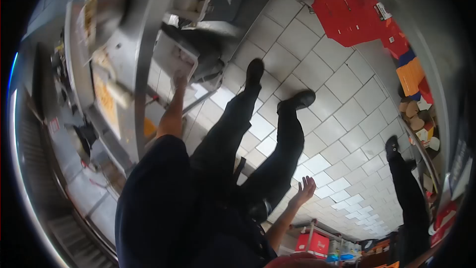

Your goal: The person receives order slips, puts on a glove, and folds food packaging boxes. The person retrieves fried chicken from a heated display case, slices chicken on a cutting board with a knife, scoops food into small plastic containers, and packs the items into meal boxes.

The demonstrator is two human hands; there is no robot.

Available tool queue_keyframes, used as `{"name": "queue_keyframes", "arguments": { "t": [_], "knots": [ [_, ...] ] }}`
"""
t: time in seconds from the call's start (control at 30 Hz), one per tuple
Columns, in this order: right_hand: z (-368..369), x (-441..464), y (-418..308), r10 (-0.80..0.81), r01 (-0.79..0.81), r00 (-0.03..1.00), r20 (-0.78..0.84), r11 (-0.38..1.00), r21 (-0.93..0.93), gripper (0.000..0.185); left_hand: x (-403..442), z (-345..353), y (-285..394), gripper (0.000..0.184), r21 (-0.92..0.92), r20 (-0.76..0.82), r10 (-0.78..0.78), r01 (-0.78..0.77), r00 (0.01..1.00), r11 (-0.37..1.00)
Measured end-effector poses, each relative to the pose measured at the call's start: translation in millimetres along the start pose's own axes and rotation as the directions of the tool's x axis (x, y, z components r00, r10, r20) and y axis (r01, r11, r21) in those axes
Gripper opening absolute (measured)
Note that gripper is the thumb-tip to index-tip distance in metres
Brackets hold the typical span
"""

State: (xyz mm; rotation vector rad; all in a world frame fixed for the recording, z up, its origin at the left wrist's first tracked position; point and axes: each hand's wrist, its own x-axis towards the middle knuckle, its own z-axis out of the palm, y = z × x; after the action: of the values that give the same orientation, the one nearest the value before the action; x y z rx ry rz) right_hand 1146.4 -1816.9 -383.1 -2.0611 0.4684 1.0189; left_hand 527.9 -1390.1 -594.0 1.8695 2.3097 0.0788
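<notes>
Head view: your left hand (179, 77), its grip too blurred to tell, reaches toward the bin (164, 53) just ahead; your right hand (303, 191), farther off, hangs empty, fingers spread.

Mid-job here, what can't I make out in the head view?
All in the head view:
Left hand: motion blur hides the fingers and any grip.
Pale bin by it: contents too blurred to name.
White label, upper right: print too small.
Other person's leg, right: body above cut off by bottom edge.

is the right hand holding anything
No, the right hand shows open fingers with nothing in them, seen against the tiled floor.
</notes>
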Motion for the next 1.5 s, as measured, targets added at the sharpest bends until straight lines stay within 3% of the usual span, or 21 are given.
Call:
{"name": "queue_keyframes", "arguments": {
  "t": [0.03,0.07,0.13,0.17,0.2,0.3,0.47,0.6,0.77,0.83,0.87,0.97,1.0,1.03,1.07,1.13,1.23,1.3,1.37,1.43,1.5],
  "knots": [
    [7,13,19,0.041,-0.041,0.999,-0.011,0.999,-0.006,0.046,36,27,-88,0.033,0.417,0.161,0.735,-0.721,0.658,0.554],
    [14,23,36,0.054,-0.054,0.999,0.002,0.998,-0.03,0.04,50,31,-71,0.032,0.243,0.172,0.37,-0.404,0.913,0.882],
    [43,43,62,-0.021,0.026,0.999,0.034,0.99,-0.14,0.031,83,47,-54,0.032,0.253,0.211,0.213,-0.264,0.954,0.931],
    [28,80,124,-0.536,0.63,0.759,0.369,0.465,-0.622,0.029,98,56,-54,0.032,0.275,0.229,0.18,-0.241,0.957,0.931],
    [37,85,137,-0.55,0.644,0.749,0.37,0.471,-0.603,0.029,110,67,-56,0.032,0.294,0.242,0.158,-0.228,0.957,0.928],
    [75,76,158,-0.244,0.277,0.96,0.138,0.902,-0.332,0.029,152,115,-67,0.031,0.329,0.267,0.125,-0.212,0.956,0.92],
    [98,58,185,-0.162,0.188,0.981,0.108,0.933,-0.308,0.028,162,155,-64,0.03,0.329,0.264,0.094,-0.181,0.96,0.927],
    [86,43,165,-0.228,0.263,0.962,0.15,0.92,-0.291,0.028,139,104,-49,0.03,0.287,0.251,0.118,-0.19,0.961,0.939],
    [57,14,55,-0.538,0.554,0.831,0.139,0.823,-0.129,0.027,61,-21,37,0.029,0.189,0.192,0.21,-0.247,0.959,0.95],
    [56,-15,-14,-0.246,0.249,0.964,-0.105,0.968,0.018,0.019,2,-66,106,0.029,0.088,0.173,0.308,-0.327,0.935,0.941],
    [55,-24,-49,-0.329,0.334,0.94,-0.084,0.941,0.057,0.023,-28,-89,150,0.029,0.015,0.161,0.369,-0.376,0.915,0.926],
    [76,-59,-167,-0.484,0.476,0.771,0.413,0.87,0.132,0.032,-114,-174,332,0.029,-0.237,0.013,0.693,-0.671,0.721,0.703],
    [81,-103,-234,-0.387,0.382,0.707,0.592,0.913,0.141,0.044,-146,-250,422,0.027,-0.374,-0.106,0.689,-0.671,0.717,0.64],
    [84,-121,-269,-0.353,0.351,0.662,0.661,0.926,0.142,0.049,-161,-297,491,0.043,-0.024,0.013,0.92,-0.92,0.391,0.391],
    [89,-138,-298,-0.312,0.318,0.612,0.727,0.938,0.135,0.054,-171,-330,534,0.052,-0.318,0.069,0.914,-0.86,0.399,0.4],
    [98,-163,-345,-0.68,0.551,0.486,0.549,0.726,0.412,0.059,-190,-436,631,0.065,-0.625,0.239,0.904,-0.657,0.354,0.422],
    [73,-186,-428,-0.739,0.564,0.598,0.31,0.663,0.493,0.059,-187,-514,705,0.077,-0.583,0.127,0.971,-0.776,0.204,0.239],
    [45,-193,-486,-0.667,0.455,0.712,0.219,0.676,0.58,0.053,-170,-537,730,0.092,-0.556,-0.184,0.982,-0.829,0.049,-0.063],
    [37,-161,-530,-0.694,0.516,0.7,0.166,0.653,0.554,0.048,-135,-561,746,0.098,-0.579,-0.134,0.989,-0.815,0.057,-0.032],
    [34,-129,-573,-0.733,0.603,0.671,0.11,0.626,0.494,0.043,-97,-603,758,0.091,-0.718,0.239,0.919,-0.581,0.312,0.384],
    [36,-97,-606,-0.758,0.645,0.646,0.09,0.605,0.466,0.043,-39,-574,765,0.073,-0.727,-0.149,0.888,-0.657,0.436,0.201]
  ]
}}
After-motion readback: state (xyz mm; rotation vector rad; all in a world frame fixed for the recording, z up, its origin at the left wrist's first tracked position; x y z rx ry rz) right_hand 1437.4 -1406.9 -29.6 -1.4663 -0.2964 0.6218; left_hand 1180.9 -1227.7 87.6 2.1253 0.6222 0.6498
